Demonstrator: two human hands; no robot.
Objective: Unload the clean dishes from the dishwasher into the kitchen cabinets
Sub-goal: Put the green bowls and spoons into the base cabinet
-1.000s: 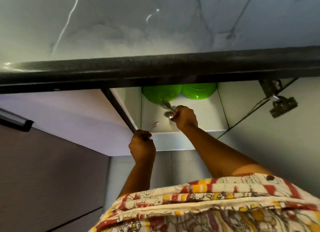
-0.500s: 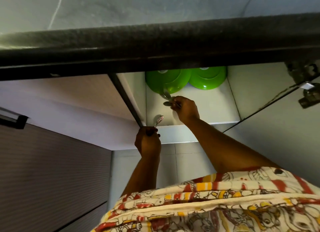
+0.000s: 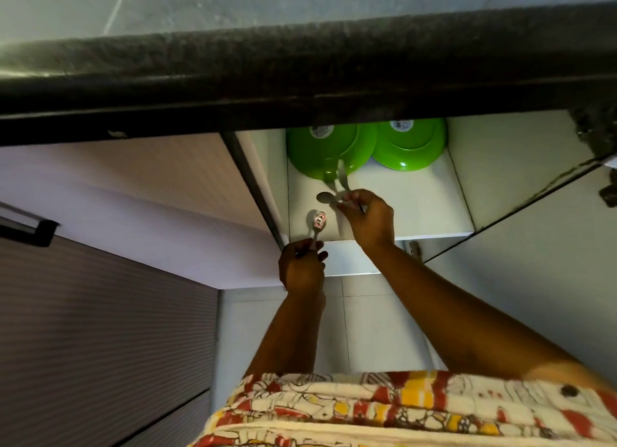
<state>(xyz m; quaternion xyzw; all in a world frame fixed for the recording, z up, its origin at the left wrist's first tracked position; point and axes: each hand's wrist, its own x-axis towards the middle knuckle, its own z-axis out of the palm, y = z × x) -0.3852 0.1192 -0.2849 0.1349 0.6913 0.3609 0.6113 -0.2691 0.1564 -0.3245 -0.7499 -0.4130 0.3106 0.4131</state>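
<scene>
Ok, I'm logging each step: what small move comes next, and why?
Probably lower the right hand to lay its spoons on the white shelf in front of the green bowls: they are held over bare shelf, while the left hand grips a third spoon.

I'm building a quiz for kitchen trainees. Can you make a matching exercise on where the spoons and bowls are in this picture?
Things:
1. spoon with a sticker
2. plain spoon
3. green bowls

Places:
a. at the back of the shelf
b. held in the fingers of the left hand
c. held in the fingers of the right hand

Pairs: 1-b, 2-c, 3-a
</scene>
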